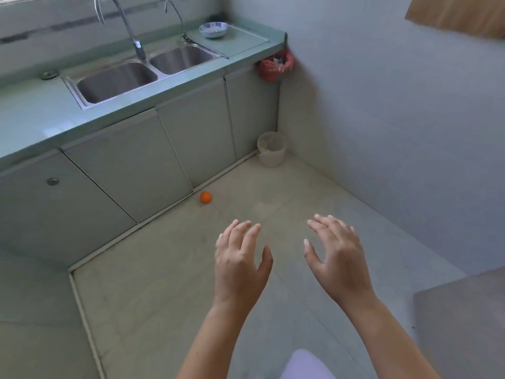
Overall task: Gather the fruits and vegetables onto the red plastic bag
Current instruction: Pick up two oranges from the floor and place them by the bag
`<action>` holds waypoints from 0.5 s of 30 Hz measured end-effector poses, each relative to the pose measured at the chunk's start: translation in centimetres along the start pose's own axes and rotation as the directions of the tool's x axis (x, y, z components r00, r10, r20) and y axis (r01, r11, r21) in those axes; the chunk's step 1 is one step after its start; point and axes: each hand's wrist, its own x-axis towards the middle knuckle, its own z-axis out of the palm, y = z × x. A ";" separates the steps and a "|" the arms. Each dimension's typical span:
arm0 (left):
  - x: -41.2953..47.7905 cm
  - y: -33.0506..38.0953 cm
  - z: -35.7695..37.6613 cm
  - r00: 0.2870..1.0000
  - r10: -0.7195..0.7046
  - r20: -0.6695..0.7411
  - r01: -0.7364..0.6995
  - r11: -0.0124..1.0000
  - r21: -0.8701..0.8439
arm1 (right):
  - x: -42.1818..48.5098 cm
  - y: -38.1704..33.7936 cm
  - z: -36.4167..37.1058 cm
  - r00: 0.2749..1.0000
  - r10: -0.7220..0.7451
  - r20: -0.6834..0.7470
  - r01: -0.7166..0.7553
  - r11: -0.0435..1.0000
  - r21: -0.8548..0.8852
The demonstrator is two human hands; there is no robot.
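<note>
A small orange fruit (pixel 205 197) lies on the floor close to the base of the cabinets. A red plastic bag (pixel 275 65) hangs at the right end of the counter, by the wall corner. My left hand (pixel 240 258) and my right hand (pixel 337 258) are stretched out side by side above the floor, palms down, fingers spread and relaxed. Both hold nothing. The fruit sits ahead of my left hand, a short way beyond its fingertips.
A green counter (pixel 41 124) with a double steel sink (pixel 120 77) and tap runs along the left. A blue-and-white bowl (pixel 213 29) stands at its far end. A pale bucket (pixel 272 149) stands in the floor corner. A wall rises on the right.
</note>
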 end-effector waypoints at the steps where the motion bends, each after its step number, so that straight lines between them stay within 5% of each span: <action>1: 0.9 -0.3 0.7 1.000 0.006 0.016 -0.006 1.000 0.001 | 0.9 0.5 0.5 1.000 0.008 0.000 -0.008 1.000 -0.002; 15: 21.4 -4.2 15.6 0.987 0.094 0.130 -0.098 0.995 0.020 | 21.6 12.2 10.3 0.987 0.160 -0.023 -0.158 0.986 0.051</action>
